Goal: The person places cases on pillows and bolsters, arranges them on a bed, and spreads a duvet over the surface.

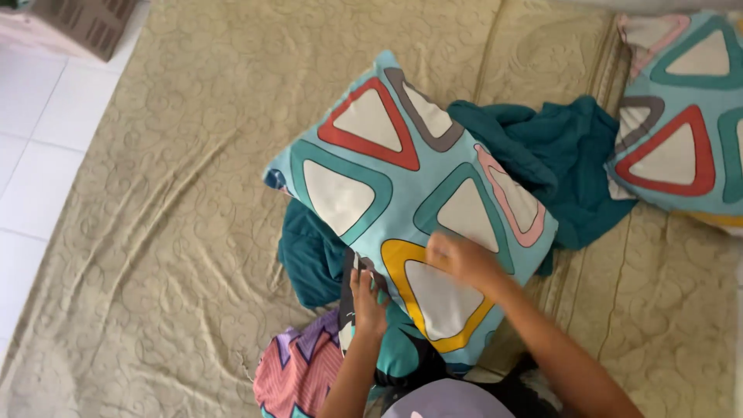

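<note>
Pillow (pixel 402 186) at frame centre on the bed (pixel 170 232) appears soft, light and floppy; left hand (pixel 366 298) pinches its lower cover edge closed, right hand (pixel 463 259) presses on top, grip indiscernible through blur.

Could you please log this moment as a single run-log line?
left hand: grips pillow's near edge | right hand: blurred, on pillow top | teal blanket: under pillow | surface: beige quilted bedcover
</note>
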